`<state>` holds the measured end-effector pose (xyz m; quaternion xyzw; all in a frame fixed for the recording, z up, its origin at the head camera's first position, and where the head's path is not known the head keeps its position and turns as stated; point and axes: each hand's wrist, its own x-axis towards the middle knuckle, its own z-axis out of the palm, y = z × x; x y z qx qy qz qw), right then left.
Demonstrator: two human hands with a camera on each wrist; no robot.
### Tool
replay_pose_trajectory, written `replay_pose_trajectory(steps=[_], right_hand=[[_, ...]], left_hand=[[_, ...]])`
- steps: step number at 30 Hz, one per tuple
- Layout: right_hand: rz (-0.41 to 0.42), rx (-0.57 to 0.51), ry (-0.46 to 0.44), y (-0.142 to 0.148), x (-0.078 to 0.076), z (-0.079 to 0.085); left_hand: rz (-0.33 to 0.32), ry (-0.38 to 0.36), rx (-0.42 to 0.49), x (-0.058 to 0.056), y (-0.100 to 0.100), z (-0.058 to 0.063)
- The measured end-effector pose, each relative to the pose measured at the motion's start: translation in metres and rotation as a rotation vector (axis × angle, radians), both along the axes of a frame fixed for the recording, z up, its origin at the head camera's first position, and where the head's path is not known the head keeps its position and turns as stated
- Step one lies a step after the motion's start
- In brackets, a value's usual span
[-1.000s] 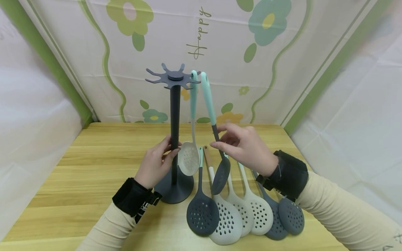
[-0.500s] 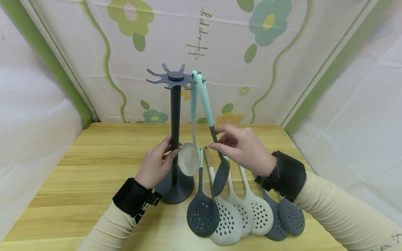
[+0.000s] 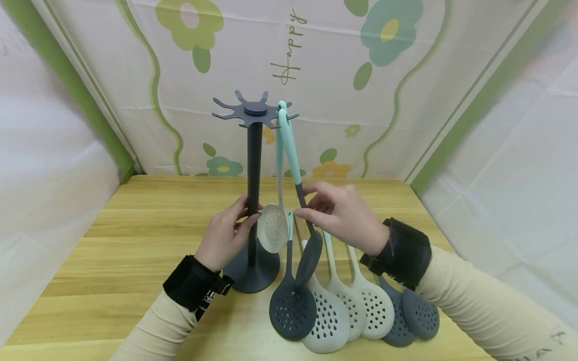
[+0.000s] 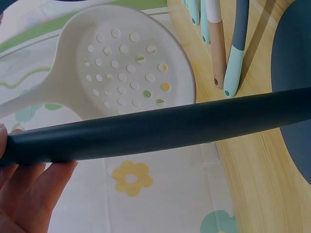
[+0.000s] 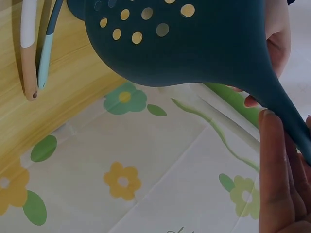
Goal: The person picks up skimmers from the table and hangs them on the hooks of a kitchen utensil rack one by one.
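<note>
My left hand [image 3: 221,235] grips the dark pole of a utensil stand [image 3: 254,160], which rises from a round base and carries several prongs at the top. From one prong hangs a cream perforated skimmer [image 3: 273,228] by its mint handle. My right hand [image 3: 345,215] pinches the neck of a dark grey skimmer [image 3: 309,258], tilted, its holes visible in the right wrist view. The top of its mint handle overlaps a right-hand prong, which pokes out beyond it; I cannot tell whether the hole is threaded. In the left wrist view, fingers [image 4: 36,189] wrap the pole.
Several perforated utensils lie on the wooden table [image 3: 149,240] right of the base: a dark skimmer [image 3: 292,313], a white one [image 3: 327,326] with a brown handle, and more cream and grey ones. A flowered cloth [image 3: 253,45] stands behind.
My right hand has moved left with the dark skimmer, bringing its handle top from beside the prong tips to over a prong, close to the hanging cream skimmer. The left hand keeps its hold.
</note>
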<state>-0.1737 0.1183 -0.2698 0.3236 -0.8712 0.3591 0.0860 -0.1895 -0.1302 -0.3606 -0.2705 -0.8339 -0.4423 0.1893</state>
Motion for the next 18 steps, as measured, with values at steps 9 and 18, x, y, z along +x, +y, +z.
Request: replay_pose_trajectory(steps=[9,18], right_hand=[[0.012,-0.017,-0.006,-0.008,-0.003,-0.004],[0.007,-0.015,-0.03,-0.013,-0.007,-0.006]], left_hand=[[0.002,0.006,-0.001,0.0,0.0,-0.002],[0.008,-0.007,0.0,0.001,0.0,0.0]])
